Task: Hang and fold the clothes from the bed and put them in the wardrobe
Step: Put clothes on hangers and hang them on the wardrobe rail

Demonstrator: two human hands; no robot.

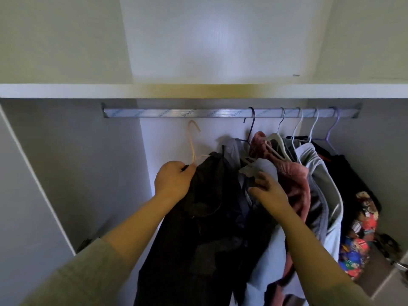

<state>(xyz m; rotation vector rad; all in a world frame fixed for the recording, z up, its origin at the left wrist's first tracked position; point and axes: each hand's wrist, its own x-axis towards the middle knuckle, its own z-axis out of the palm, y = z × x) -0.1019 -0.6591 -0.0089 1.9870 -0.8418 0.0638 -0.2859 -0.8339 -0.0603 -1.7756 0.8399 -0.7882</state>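
Black garment [212,195] draped on a cream hanger [192,140], held up inside the wardrobe just below the hanging rail [176,113] and left of the clothes already on it. Hook of the cream hanger free in the air under the rail, not over it. Below the rail's left half, the left hand [173,181], fingers curled tight together round the hanger's shoulder and the black fabric bunched there. Lower and further right under the rail, the right hand [270,191], fingers [262,176] bent and close together against dark folds and a pale blue-white garment [262,250]; pinching or merely pressing, cannot tell. On the left arm a grey sleeve [77,272], forearm bare. On the rail's right half, a row of five hooks: a dark purple hanger [252,122] nearest the middle, then a white hanger [278,140] lying against a pink fleece garment [293,173], two thin white hooks over a pale grey garment [320,184], and a lilac hanger [333,127] at the rail's far right end. Beneath that end of the rail, dark clothing and a many-coloured patterned garment [357,239], lowest in the row. Directly above the rail, a white shelf [66,90] across the full width. Left of the rail, a grey wardrobe side wall [77,162].
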